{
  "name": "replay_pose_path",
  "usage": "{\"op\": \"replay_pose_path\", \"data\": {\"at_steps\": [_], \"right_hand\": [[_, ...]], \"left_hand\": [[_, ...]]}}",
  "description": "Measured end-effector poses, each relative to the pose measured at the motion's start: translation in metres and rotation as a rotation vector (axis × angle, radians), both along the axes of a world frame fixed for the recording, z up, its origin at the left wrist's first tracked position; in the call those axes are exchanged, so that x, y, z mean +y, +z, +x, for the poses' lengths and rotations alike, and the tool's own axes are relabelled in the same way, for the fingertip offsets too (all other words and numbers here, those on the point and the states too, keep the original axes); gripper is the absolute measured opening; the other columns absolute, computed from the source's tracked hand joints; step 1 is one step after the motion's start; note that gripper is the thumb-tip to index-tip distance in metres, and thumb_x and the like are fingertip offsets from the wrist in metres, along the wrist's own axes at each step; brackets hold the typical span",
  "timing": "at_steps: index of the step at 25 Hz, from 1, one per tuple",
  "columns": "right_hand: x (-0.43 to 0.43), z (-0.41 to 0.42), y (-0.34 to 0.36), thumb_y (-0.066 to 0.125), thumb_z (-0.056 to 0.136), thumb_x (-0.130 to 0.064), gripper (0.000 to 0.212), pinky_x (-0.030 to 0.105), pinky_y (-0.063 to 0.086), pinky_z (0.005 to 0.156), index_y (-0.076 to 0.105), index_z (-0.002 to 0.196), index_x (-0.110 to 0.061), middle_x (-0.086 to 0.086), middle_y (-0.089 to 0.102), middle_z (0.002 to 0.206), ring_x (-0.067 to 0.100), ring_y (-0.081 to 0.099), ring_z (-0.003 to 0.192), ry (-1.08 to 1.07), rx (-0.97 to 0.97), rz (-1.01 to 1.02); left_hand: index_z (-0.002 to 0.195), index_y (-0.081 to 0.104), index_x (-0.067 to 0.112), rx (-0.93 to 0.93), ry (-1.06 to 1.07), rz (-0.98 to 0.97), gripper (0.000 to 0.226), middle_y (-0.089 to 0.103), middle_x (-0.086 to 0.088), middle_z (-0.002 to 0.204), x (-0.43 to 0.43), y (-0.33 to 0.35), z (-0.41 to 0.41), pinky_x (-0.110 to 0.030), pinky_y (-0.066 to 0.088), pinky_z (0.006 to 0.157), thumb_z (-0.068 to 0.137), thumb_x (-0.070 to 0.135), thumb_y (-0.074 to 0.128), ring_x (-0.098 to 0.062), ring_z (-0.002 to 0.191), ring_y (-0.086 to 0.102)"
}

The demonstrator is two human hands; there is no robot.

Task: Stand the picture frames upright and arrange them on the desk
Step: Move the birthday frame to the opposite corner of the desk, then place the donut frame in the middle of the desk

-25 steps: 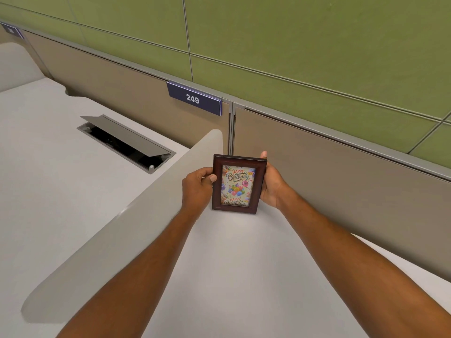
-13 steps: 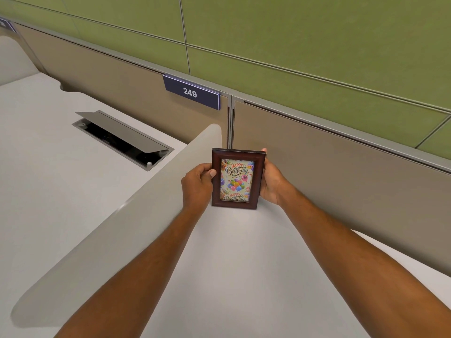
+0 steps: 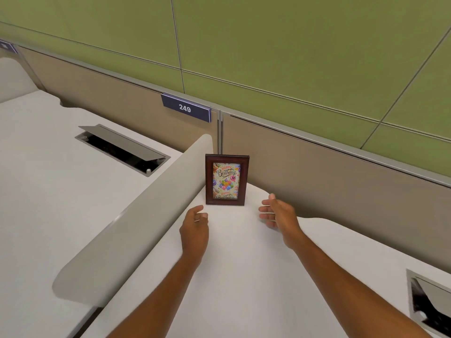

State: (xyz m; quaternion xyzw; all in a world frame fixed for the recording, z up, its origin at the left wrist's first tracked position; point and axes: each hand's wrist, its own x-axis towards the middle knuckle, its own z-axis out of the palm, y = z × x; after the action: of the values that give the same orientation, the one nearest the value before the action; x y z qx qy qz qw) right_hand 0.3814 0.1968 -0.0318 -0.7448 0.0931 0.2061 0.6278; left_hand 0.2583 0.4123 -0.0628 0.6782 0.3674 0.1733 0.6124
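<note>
Picture frame [image 3: 226, 179], dark brown wood, stands upright on the desk [image 3: 244, 264] at its far edge, in the corner where the low curved divider [image 3: 136, 223] meets the beige back partition [image 3: 317, 181]. Its face is turned toward the camera and shows a "Happy Birthday" card with coloured balloons. The frame's bottom edge rests on the white desk surface; whether its back touches the partition cannot be told.

Left hand [image 3: 195, 230] is held just in front of the frame's lower left corner, fingers loosely curled, holding nothing and not touching the frame. Right hand [image 3: 278, 213] is held just in front of the lower right corner, fingers spread and extended, holding nothing and clear of the frame.

A nameplate [image 3: 185, 108] reading "249" is fixed to the partition above and left of the frame. An open cable hatch [image 3: 122, 148] is set into the neighbouring desk beyond the divider. A second hatch [image 3: 429, 303] lies at the near right edge of the desk.
</note>
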Motion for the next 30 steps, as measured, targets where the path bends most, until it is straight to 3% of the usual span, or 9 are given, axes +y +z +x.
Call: {"op": "replay_pose_path", "data": {"at_steps": [2, 6, 12, 17, 22, 30], "right_hand": [[-0.019, -0.034, 0.006, 0.054, 0.106, -0.054, 0.047, 0.036, 0.054, 0.080, 0.077, 0.112, -0.014, 0.010, 0.082, 0.111, 0.024, 0.076, 0.092, -0.015, 0.009, -0.004], [-0.049, -0.103, 0.024, 0.055, 0.107, -0.051, 0.043, 0.043, 0.059, 0.089, 0.079, 0.111, -0.015, 0.005, 0.085, 0.104, 0.026, 0.080, 0.097, -0.053, 0.003, 0.013], [-0.104, -0.200, 0.044, 0.061, 0.106, -0.041, 0.027, 0.043, 0.062, 0.090, 0.079, 0.110, -0.021, -0.002, 0.085, 0.102, 0.019, 0.082, 0.094, -0.020, -0.063, 0.018], [-0.191, -0.277, 0.032, 0.068, 0.103, -0.036, 0.020, 0.047, 0.062, 0.094, 0.082, 0.109, -0.023, 0.000, 0.085, 0.105, 0.021, 0.082, 0.096, -0.050, -0.026, -0.004], [-0.277, -0.343, 0.025, 0.069, 0.103, -0.032, 0.017, 0.041, 0.061, 0.089, 0.082, 0.107, -0.021, 0.003, 0.085, 0.104, 0.025, 0.082, 0.096, -0.160, 0.025, -0.008], [-0.431, -0.427, 0.015, 0.069, 0.103, -0.027, 0.016, 0.042, 0.063, 0.088, 0.081, 0.107, -0.018, 0.003, 0.085, 0.100, 0.022, 0.082, 0.092, -0.326, 0.064, -0.038]], "left_hand": [[0.121, 0.073, 0.024, -0.006, -0.062, -0.050, 0.029, 0.080, -0.002, 0.105, -0.017, 0.007, -0.025, -0.027, 0.055, 0.079, 0.106, 0.010, 0.054, -0.020, 0.095, 0.078], [0.118, 0.074, 0.023, 0.011, -0.179, -0.105, 0.029, 0.082, -0.004, 0.100, -0.050, 0.028, -0.071, -0.033, 0.058, 0.080, 0.106, 0.009, 0.052, -0.022, 0.089, 0.080], [0.110, 0.076, 0.030, 0.065, -0.319, -0.173, 0.030, 0.084, 0.003, 0.091, -0.108, 0.033, -0.142, -0.034, 0.061, 0.076, 0.104, 0.012, 0.054, -0.015, 0.080, 0.082], [0.107, 0.079, 0.030, 0.094, -0.413, -0.207, 0.026, 0.084, 0.002, 0.091, -0.160, 0.033, -0.190, -0.034, 0.060, 0.076, 0.106, 0.017, 0.056, -0.020, 0.083, 0.082], [0.106, 0.080, 0.029, 0.095, -0.459, -0.171, 0.026, 0.084, -0.002, 0.090, -0.212, 0.042, -0.216, -0.037, 0.059, 0.079, 0.108, 0.020, 0.057, -0.021, 0.083, 0.081], [0.105, 0.082, 0.027, 0.098, -0.576, -0.153, 0.020, 0.082, -0.004, 0.087, -0.357, 0.046, -0.242, -0.037, 0.060, 0.081, 0.105, 0.023, 0.063, -0.023, 0.083, 0.081]]}}
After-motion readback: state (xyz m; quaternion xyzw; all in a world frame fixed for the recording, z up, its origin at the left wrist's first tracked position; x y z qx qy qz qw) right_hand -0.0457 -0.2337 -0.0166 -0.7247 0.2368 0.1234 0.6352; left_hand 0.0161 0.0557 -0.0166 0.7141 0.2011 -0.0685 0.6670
